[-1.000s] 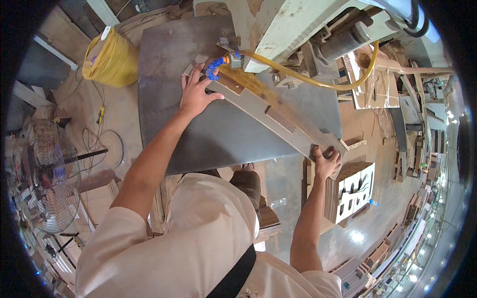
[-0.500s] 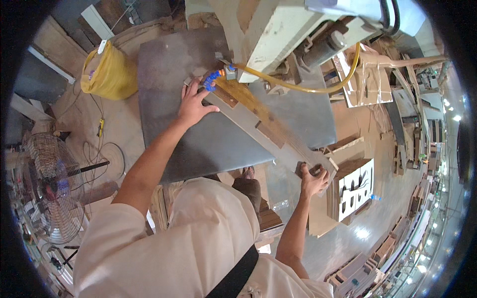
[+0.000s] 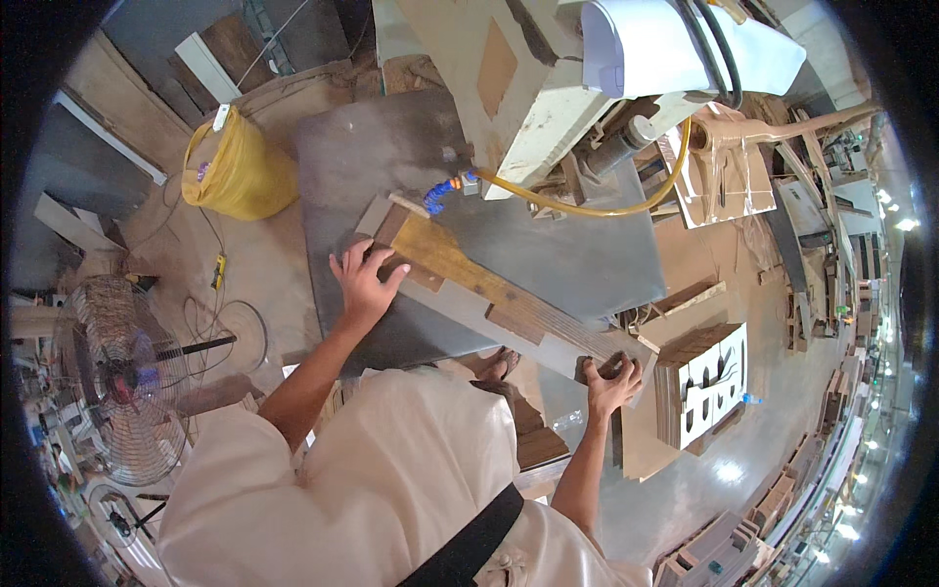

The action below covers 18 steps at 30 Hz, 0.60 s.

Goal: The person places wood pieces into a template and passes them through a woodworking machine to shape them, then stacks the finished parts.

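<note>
A long wooden board (image 3: 430, 245) lies slantwise on the dark machine table (image 3: 337, 157), with brown blocks on it and a grey strip (image 3: 460, 305) along its near edge. My left hand (image 3: 365, 286) grips the board's left end, fingers bent over the edge and thumb apart. Toward the right end, my right hand (image 3: 611, 386) is closed around a small dark block or knob, mostly hidden by the fingers. A blue jointed nozzle (image 3: 435, 199) stands just beyond the board's left end, beneath the machine's pale head (image 3: 548, 127).
A yellow hose (image 3: 597, 205) loops from the nozzle to the right. Left of the table are a yellow sack (image 3: 240, 171) and a caged fan (image 3: 127, 382). Stacked panels with a white cut-out top (image 3: 712, 384) stand on the right, close to my right hand.
Both hands have drawn the board toward me, so its left end has come out from beneath the nozzle. My left hand has bent its fingers more. The view has shifted slightly.
</note>
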Each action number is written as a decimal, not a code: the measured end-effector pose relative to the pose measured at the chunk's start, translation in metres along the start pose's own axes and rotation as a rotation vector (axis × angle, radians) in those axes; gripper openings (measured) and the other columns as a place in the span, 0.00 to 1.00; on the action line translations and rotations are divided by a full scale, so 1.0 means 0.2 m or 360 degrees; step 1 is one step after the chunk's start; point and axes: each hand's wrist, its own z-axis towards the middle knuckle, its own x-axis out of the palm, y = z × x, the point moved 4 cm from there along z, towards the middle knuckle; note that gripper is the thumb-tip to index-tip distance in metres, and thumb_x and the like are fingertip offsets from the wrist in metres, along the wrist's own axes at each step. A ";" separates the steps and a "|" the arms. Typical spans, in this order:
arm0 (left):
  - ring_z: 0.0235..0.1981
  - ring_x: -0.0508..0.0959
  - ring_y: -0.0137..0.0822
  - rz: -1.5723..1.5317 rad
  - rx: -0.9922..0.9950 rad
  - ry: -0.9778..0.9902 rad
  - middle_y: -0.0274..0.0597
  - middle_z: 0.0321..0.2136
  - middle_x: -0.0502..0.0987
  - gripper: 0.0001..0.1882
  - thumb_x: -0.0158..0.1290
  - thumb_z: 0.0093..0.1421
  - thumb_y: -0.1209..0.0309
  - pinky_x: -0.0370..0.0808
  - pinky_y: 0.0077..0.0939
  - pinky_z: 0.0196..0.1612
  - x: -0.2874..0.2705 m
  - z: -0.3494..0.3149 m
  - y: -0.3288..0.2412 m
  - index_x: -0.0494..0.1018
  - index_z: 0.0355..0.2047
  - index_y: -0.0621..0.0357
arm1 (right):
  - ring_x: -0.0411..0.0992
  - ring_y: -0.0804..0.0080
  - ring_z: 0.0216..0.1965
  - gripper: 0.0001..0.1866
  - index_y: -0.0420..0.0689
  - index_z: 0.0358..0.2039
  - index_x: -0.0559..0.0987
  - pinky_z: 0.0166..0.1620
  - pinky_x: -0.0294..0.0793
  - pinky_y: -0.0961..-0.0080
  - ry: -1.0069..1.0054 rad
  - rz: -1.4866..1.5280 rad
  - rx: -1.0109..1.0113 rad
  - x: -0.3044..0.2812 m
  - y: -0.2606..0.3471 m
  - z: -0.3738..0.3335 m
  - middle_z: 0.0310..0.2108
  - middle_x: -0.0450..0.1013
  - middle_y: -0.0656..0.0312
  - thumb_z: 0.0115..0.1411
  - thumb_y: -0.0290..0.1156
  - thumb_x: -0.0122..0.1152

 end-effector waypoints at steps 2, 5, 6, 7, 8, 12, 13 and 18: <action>0.60 0.68 0.47 0.0014 0.0105 0.0068 0.39 0.58 0.69 0.22 0.66 0.54 0.59 0.51 0.66 0.64 -0.05 0.05 -0.04 0.78 0.49 0.49 | 0.55 0.45 0.64 0.44 0.53 0.52 0.75 0.61 0.57 0.39 -0.0010 0.0059 -0.0125 0.03 0.02 0.00 0.64 0.60 0.56 0.34 0.56 0.76; 0.60 0.69 0.40 -0.0153 0.0357 0.0355 0.37 0.53 0.73 0.20 0.63 0.55 0.61 0.48 0.62 0.66 -0.02 0.20 -0.07 0.78 0.48 0.48 | 0.56 0.45 0.64 0.44 0.52 0.52 0.76 0.62 0.56 0.40 0.0117 0.0190 -0.0166 0.00 0.18 0.01 0.63 0.61 0.55 0.34 0.59 0.76; 0.60 0.69 0.40 -0.0113 0.0382 0.0442 0.37 0.51 0.74 0.19 0.63 0.55 0.61 0.47 0.62 0.66 -0.01 0.22 -0.06 0.79 0.48 0.48 | 0.55 0.45 0.64 0.44 0.51 0.51 0.76 0.62 0.54 0.39 0.0194 0.0232 -0.0171 0.00 0.23 0.03 0.63 0.61 0.55 0.34 0.61 0.75; 0.59 0.70 0.40 -0.0083 0.0418 0.0529 0.37 0.49 0.75 0.19 0.63 0.56 0.61 0.47 0.62 0.66 -0.01 0.25 -0.06 0.79 0.47 0.47 | 0.55 0.45 0.64 0.45 0.50 0.52 0.76 0.62 0.53 0.38 0.0168 0.0159 -0.0212 0.02 0.27 0.03 0.62 0.61 0.55 0.34 0.61 0.75; 0.58 0.70 0.40 -0.0051 0.0444 0.0607 0.36 0.47 0.77 0.18 0.63 0.56 0.61 0.46 0.62 0.65 0.00 0.28 -0.05 0.79 0.47 0.47 | 0.53 0.45 0.65 0.46 0.51 0.53 0.76 0.63 0.50 0.38 0.0196 0.0206 -0.0251 0.02 0.31 0.04 0.62 0.61 0.55 0.34 0.62 0.75; 0.52 0.74 0.39 -0.0070 0.0217 0.0816 0.33 0.40 0.79 0.11 0.62 0.57 0.61 0.43 0.63 0.63 -0.04 0.33 0.02 0.80 0.39 0.47 | 0.47 0.39 0.67 0.46 0.53 0.54 0.75 0.65 0.46 0.37 0.0208 0.0147 -0.0188 0.05 0.43 0.01 0.64 0.59 0.54 0.35 0.61 0.75; 0.51 0.74 0.39 -0.0130 0.0197 0.0751 0.32 0.40 0.79 0.13 0.63 0.55 0.59 0.41 0.63 0.64 -0.05 0.31 0.05 0.80 0.38 0.48 | 0.47 0.38 0.67 0.46 0.52 0.54 0.75 0.65 0.46 0.37 0.0203 0.0179 -0.0215 0.06 0.45 0.02 0.64 0.59 0.54 0.34 0.60 0.75; 0.55 0.73 0.42 -0.0056 0.0057 0.0652 0.33 0.42 0.79 0.16 0.67 0.52 0.58 0.37 0.69 0.66 -0.05 0.26 0.14 0.78 0.38 0.47 | 0.45 0.36 0.68 0.47 0.50 0.55 0.75 0.66 0.43 0.37 0.0259 0.0281 -0.0281 0.07 0.53 0.04 0.65 0.58 0.53 0.33 0.59 0.75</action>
